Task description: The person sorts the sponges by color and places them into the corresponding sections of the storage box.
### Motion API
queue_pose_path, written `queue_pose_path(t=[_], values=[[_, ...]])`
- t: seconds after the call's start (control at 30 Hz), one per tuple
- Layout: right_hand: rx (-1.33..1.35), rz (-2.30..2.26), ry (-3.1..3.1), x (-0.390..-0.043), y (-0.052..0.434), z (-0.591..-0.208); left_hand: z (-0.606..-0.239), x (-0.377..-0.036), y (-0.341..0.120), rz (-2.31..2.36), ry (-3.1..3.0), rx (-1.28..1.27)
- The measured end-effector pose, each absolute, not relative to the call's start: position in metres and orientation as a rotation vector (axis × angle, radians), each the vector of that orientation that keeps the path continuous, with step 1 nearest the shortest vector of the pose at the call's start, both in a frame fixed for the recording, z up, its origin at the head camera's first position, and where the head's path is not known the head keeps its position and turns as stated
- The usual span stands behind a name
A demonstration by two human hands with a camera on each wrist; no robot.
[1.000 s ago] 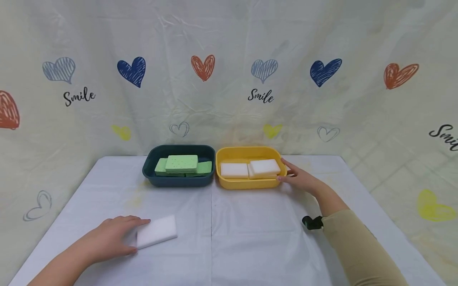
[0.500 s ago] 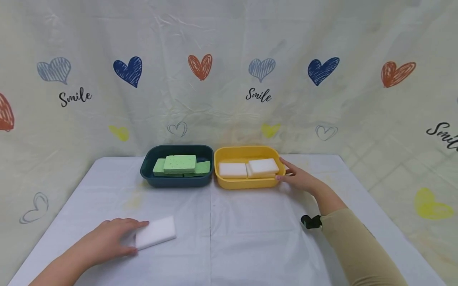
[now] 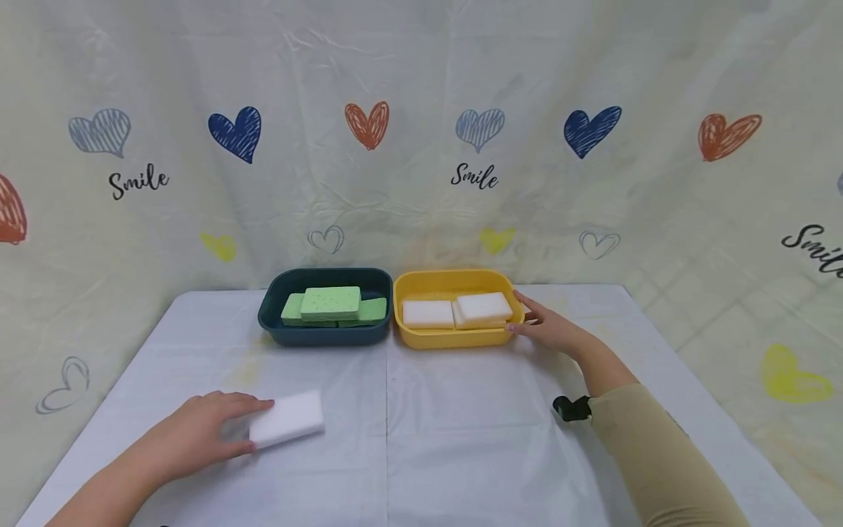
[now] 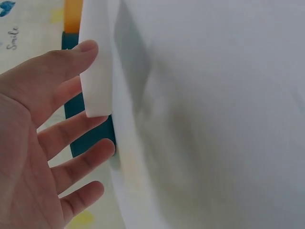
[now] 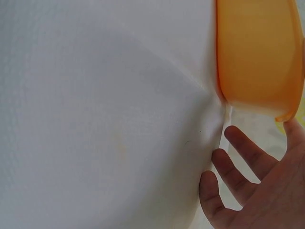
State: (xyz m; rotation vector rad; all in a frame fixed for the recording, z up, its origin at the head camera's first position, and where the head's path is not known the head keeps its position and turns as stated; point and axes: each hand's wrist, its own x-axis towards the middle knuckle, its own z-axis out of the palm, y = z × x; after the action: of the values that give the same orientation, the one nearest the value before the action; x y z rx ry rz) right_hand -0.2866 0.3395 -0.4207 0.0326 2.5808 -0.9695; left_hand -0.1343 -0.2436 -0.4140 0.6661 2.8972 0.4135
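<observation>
My left hand (image 3: 197, 432) pinches the left end of a white sponge block (image 3: 287, 419) between thumb and fingers. In the left wrist view the white block (image 4: 97, 71) is just off the tabletop, with a shadow beside it; the other fingers are spread. At the back, my right hand (image 3: 553, 331) touches the right end of a yellow tray (image 3: 454, 339), thumb near the front corner and index finger towards the back. Two or more white blocks (image 3: 428, 313) lie inside. In the right wrist view, several relaxed fingers (image 5: 250, 152) are apart from the yellow tray's wall (image 5: 259, 57).
A dark teal tray (image 3: 323, 337) adjoins the yellow one on its left and holds several green sponge blocks (image 3: 332, 303). Both stand at the back of a white-covered table (image 3: 454, 432). Behind them hangs a cloth backdrop (image 3: 421, 190) printed with hearts.
My left hand has risen slightly with the white sponge block, which has come off the table. The right hand has stayed at the yellow tray. The head view has shifted a little.
</observation>
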Motion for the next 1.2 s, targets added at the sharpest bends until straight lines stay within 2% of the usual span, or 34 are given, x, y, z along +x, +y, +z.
queue_pose_path(t=[0.33, 0.73, 0.93, 1.2], values=[[0.045, -0.974, 2.574, -0.285, 0.339, -0.418, -0.402, -0.154, -0.229, 0.410, 2.927, 0.712], [0.054, -0.976, 2.571, -0.285, 0.339, -0.419, -0.384, -0.192, -0.188, 0.428, 2.914, 0.832], [0.040, -0.961, 2.586, -0.285, 0.340, -0.419, -0.381, -0.214, -0.160, 0.457, 2.916, 0.926], [0.037, -0.974, 2.585, -0.286, 0.341, -0.420, -0.376, -0.246, -0.110, 0.532, 2.875, 0.883]])
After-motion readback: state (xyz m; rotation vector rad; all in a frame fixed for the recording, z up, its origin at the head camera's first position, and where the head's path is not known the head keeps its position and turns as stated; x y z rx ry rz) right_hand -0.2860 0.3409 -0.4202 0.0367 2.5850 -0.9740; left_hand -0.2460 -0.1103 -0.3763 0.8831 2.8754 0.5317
